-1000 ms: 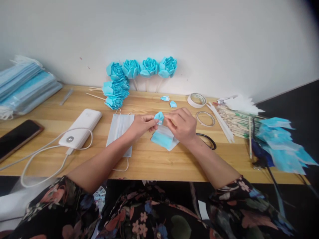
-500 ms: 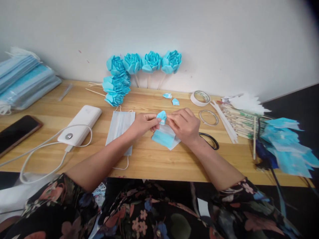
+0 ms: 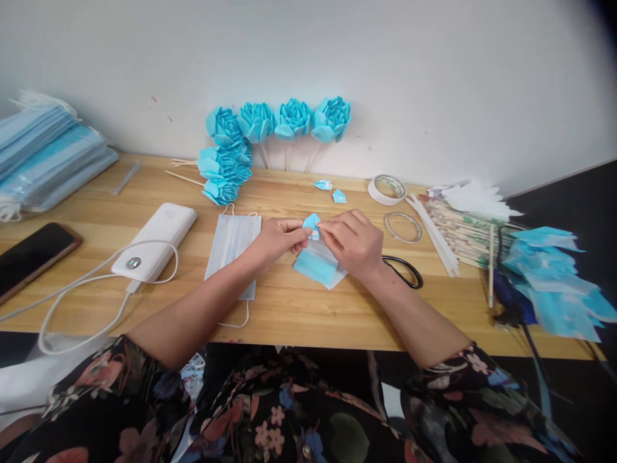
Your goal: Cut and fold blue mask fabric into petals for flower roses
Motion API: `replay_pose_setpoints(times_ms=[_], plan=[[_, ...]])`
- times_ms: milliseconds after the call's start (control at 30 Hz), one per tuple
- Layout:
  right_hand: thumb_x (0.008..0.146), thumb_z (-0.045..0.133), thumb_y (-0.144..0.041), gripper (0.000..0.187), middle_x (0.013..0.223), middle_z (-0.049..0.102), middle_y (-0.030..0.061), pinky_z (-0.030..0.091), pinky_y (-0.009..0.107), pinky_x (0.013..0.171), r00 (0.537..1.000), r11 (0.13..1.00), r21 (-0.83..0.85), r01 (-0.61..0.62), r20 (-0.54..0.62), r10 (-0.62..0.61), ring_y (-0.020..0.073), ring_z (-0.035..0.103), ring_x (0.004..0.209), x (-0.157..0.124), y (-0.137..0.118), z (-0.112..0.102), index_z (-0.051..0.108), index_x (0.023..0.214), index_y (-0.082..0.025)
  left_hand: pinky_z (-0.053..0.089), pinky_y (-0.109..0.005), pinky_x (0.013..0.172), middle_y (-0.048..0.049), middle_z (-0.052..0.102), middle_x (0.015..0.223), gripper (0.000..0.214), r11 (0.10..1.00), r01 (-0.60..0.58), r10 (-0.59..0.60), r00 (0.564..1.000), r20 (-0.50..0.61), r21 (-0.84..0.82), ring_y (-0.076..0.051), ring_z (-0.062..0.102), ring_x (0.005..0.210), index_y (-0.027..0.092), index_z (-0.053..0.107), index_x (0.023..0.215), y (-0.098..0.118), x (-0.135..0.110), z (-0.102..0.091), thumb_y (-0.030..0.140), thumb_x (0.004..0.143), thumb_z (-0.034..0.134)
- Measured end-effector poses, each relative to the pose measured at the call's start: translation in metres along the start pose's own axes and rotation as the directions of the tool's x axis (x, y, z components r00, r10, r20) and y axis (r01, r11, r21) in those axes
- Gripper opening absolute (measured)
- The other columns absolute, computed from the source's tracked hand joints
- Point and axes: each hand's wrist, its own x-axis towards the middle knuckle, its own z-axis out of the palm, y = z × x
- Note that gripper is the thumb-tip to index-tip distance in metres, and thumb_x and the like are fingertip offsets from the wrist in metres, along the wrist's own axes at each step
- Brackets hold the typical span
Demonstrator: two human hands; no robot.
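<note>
My left hand (image 3: 276, 240) and my right hand (image 3: 353, 242) meet at the middle of the wooden table (image 3: 299, 308). Both pinch a small folded blue piece (image 3: 311, 222) between fingertips, just above a stack of blue cut pieces (image 3: 315, 267) lying on the table. A white face mask (image 3: 231, 247) lies flat to the left of my left hand. Black scissors (image 3: 405, 270) lie partly hidden behind my right wrist.
Blue flowers on sticks (image 3: 270, 128) lean on the wall. Two tape rolls (image 3: 387, 189), a bundle of sticks (image 3: 463, 235) and blue scraps (image 3: 554, 276) lie right. A power bank (image 3: 154, 241) with cable, a phone (image 3: 33, 254) and a mask stack (image 3: 48, 154) lie left.
The view shifted slightly, then steadied. Both hands stay together on the small blue piece, fingers working it a little lower toward the stack.
</note>
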Motion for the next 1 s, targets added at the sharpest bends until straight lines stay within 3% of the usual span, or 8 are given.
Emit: replay_pose_setpoints(times_ms=[200, 367, 500, 567, 667, 733, 833, 1000], plan=[[0.099, 0.053, -0.023, 0.022, 0.09, 0.075, 0.0045, 0.05, 0.032, 0.074, 1.0, 0.999, 0.05, -0.021, 0.006, 0.02, 0.0194, 0.063, 0.086, 0.002, -0.002, -0.001, 0.075, 0.097, -0.025, 0.034, -0.025, 0.054, 0.0021, 0.048, 0.052, 0.039, 1.0, -0.028, 0.028, 1.0, 0.004, -0.006, -0.009, 0.041, 0.053, 0.018, 0.052, 0.052, -0.002, 0.001, -0.001, 0.046, 0.074, 0.067], [0.099, 0.052, -0.023, 0.024, 0.091, 0.074, 0.0044, 0.048, 0.033, 0.073, 0.994, 0.997, 0.063, -0.054, 0.1, 0.047, 0.02, 0.062, 0.087, 0.005, -0.003, -0.005, 0.075, 0.1, -0.026, 0.031, -0.026, 0.055, 0.0013, 0.047, 0.051, 0.04, 1.0, -0.015, 0.015, 1.0, -0.024, -0.014, -0.01, 0.039, 0.053, 0.018, 0.05, 0.051, -0.006, 0.001, -0.001, 0.045, 0.077, 0.065], [0.097, 0.049, -0.025, 0.028, 0.092, 0.07, 0.0067, 0.05, 0.036, 0.079, 0.993, 0.972, 0.212, -0.098, 0.092, 0.08, 0.0216, 0.061, 0.089, 0.005, -0.004, -0.01, 0.073, 0.111, -0.025, 0.032, -0.027, 0.055, 0.0011, 0.048, 0.053, 0.039, 0.999, -0.004, 0.002, 0.999, -0.044, -0.044, -0.01, 0.041, 0.053, 0.018, 0.051, 0.053, -0.007, 0.002, -0.002, 0.045, 0.077, 0.065], [0.098, 0.046, -0.027, 0.031, 0.096, 0.069, 0.0068, 0.051, 0.037, 0.081, 0.978, 0.912, 0.351, -0.21, 0.081, 0.194, 0.0213, 0.063, 0.091, 0.004, -0.003, -0.01, 0.068, 0.12, -0.024, 0.032, -0.026, 0.055, 0.0012, 0.048, 0.053, 0.04, 0.999, -0.015, 0.014, 0.999, -0.035, -0.032, -0.01, 0.041, 0.053, 0.018, 0.051, 0.053, -0.006, 0.002, -0.003, 0.046, 0.077, 0.066], [0.099, 0.046, -0.032, 0.034, 0.106, 0.068, 0.0071, 0.054, 0.033, 0.078, 0.897, 0.711, 0.553, -0.435, 0.193, 0.398, 0.0203, 0.064, 0.098, 0.003, 0.0, -0.006, 0.058, 0.129, -0.024, 0.033, -0.026, 0.056, 0.0016, 0.048, 0.054, 0.04, 0.999, -0.046, 0.046, 0.999, -0.026, 0.006, -0.009, 0.041, 0.054, 0.018, 0.052, 0.055, -0.003, 0.001, -0.002, 0.047, 0.077, 0.067], [0.098, 0.048, -0.037, 0.035, 0.106, 0.068, 0.0068, 0.055, 0.032, 0.076, 0.843, 0.549, 0.649, -0.527, 0.317, 0.435, 0.0198, 0.065, 0.097, 0.003, 0.001, -0.003, 0.055, 0.13, -0.024, 0.035, -0.025, 0.056, 0.0022, 0.049, 0.056, 0.038, 0.998, -0.058, 0.058, 0.998, -0.019, 0.014, -0.009, 0.042, 0.054, 0.017, 0.054, 0.057, -0.002, 0.0, -0.001, 0.048, 0.076, 0.069], [0.096, 0.052, -0.04, 0.036, 0.098, 0.068, 0.0051, 0.055, 0.033, 0.075, 0.804, 0.379, 0.72, -0.582, 0.441, 0.398, 0.0182, 0.065, 0.088, 0.003, 0.0, 0.002, 0.056, 0.128, -0.024, 0.039, -0.024, 0.056, 0.003, 0.052, 0.057, 0.037, 0.998, -0.054, 0.054, 0.998, -0.011, 0.012, -0.008, 0.045, 0.054, 0.017, 0.057, 0.063, -0.001, -0.001, 0.001, 0.049, 0.074, 0.073], [0.083, 0.065, -0.033, 0.045, 0.092, 0.067, 0.0029, 0.052, 0.03, 0.07, 0.797, 0.327, 0.739, -0.59, 0.468, 0.381, 0.0161, 0.062, 0.08, 0.003, -0.004, 0.005, 0.058, 0.126, -0.021, 0.042, -0.023, 0.055, 0.0025, 0.056, 0.059, 0.034, 0.997, -0.077, 0.077, 0.997, 0.001, 0.032, -0.008, 0.048, 0.054, 0.017, 0.058, 0.068, -0.005, 0.001, 0.002, 0.047, 0.076, 0.072]])
